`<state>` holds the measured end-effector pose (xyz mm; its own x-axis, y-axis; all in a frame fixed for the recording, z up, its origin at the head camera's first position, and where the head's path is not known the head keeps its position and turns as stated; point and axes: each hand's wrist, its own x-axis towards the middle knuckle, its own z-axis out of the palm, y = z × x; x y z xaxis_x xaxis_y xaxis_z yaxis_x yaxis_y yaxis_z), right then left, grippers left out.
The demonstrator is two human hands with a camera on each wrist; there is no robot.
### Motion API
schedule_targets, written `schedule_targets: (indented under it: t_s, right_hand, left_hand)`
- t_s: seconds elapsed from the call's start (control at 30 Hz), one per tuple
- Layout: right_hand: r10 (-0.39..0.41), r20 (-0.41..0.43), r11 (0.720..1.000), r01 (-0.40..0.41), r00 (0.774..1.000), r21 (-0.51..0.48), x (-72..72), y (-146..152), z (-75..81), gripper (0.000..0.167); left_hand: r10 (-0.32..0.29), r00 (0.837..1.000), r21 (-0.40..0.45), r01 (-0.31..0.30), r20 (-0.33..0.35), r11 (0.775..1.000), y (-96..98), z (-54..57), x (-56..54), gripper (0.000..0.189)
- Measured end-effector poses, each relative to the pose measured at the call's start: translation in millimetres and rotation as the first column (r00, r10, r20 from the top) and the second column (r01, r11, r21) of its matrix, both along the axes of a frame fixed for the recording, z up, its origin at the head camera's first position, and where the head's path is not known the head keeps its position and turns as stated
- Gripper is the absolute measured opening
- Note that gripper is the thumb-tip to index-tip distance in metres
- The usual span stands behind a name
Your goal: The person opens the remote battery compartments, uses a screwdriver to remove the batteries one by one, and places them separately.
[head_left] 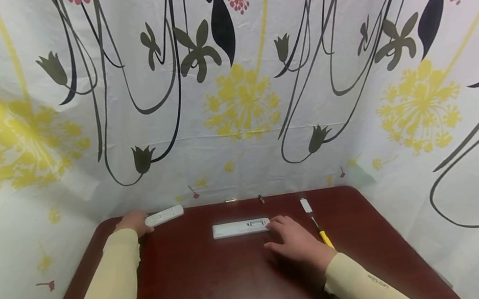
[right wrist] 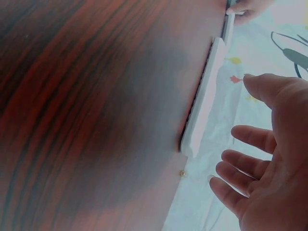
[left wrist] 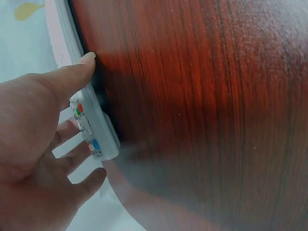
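At the table's far left, my left hand holds a white remote control by its end. In the left wrist view the thumb lies across the near edge of the remote control, with fingers on its other side and coloured buttons showing. My right hand reaches over the table with spread, relaxed fingers. Its fingertips are right at the right end of a long white remote-like case, which has a small dark-edged rectangle at that end. The right wrist view shows the hand with nothing in it, beside the case.
A yellow-handled screwdriver lies beyond my right hand, its tip toward a small white cover piece. Small cylinders, one dark and battery-like and one shiny, lie at the far table edge. Patterned cloth surrounds the dark red table.
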<state>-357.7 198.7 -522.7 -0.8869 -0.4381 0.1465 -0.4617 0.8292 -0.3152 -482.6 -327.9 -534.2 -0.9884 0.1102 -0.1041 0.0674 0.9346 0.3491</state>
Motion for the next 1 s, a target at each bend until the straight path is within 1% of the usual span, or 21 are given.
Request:
schedule_targets:
  t_s: [0.13, 0.27, 0.3, 0.4, 0.53, 0.67, 0.77, 0.9, 1.0]
  right_hand:
    - [-0.002, 0.004, 1.000, 0.002, 1.000, -0.009, -0.6, 1, -0.1, 0.055]
    - [-0.007, 0.022, 1.000, 0.008, 1.000, -0.023, -0.6, 1, -0.5, 0.054]
    - [-0.007, 0.024, 1.000, 0.008, 1.000, -0.025, -0.6, 1, -0.6, 0.054]
    - [-0.005, 0.025, 1.000, 0.005, 1.000, -0.027, -0.6, 1, -0.9, 0.053]
    - [-0.003, 0.019, 1.000, 0.003, 1.000, -0.021, -0.4, -1, -0.1, 0.052]
    - [-0.003, 0.021, 1.000, 0.004, 1.000, -0.016, 0.1, -1, -0.1, 0.049]
    - [-0.004, 0.027, 1.000, 0.004, 1.000, -0.017, 1.2, -1, -0.7, 0.047]
    - [0.000, 0.030, 1.000, 0.001, 1.000, -0.023, 2.4, -1, -0.6, 0.046]
    - [0.000, 0.036, 1.000, 0.001, 0.999, -0.024, 1.8, -1, -0.3, 0.045]
  left_hand:
    - [-0.014, 0.999, 0.043, 0.013, 0.033, 0.999, -0.2, 2.7, 4.4, 0.044]
    - [-0.023, 0.996, 0.109, 0.014, 0.084, 0.994, 1.7, 6.1, 9.2, 0.042]
    - [-0.033, 0.995, 0.118, 0.022, 0.093, 0.993, 1.7, 6.9, 10.5, 0.042]
    - [-0.035, 0.993, 0.142, 0.019, 0.110, 0.990, 1.6, 6.6, 11.8, 0.042]
    - [-0.046, 0.995, 0.137, 0.034, 0.084, 0.990, 2.4, 4.1, 11.0, 0.038]
    - [-0.076, 0.997, 0.127, 0.072, 0.029, 0.989, 5.7, 3.6, 13.0, 0.034]
    - [-0.111, 0.994, 0.125, 0.111, -0.008, 0.986, 7.7, 4.0, 15.5, 0.037]
    - [-0.148, 0.988, 0.140, 0.152, -0.036, 0.978, 10.1, 5.1, 18.0, 0.044]
    - [-0.149, 0.988, 0.170, 0.154, -0.039, 0.973, 12.4, 5.3, 18.7, 0.047]
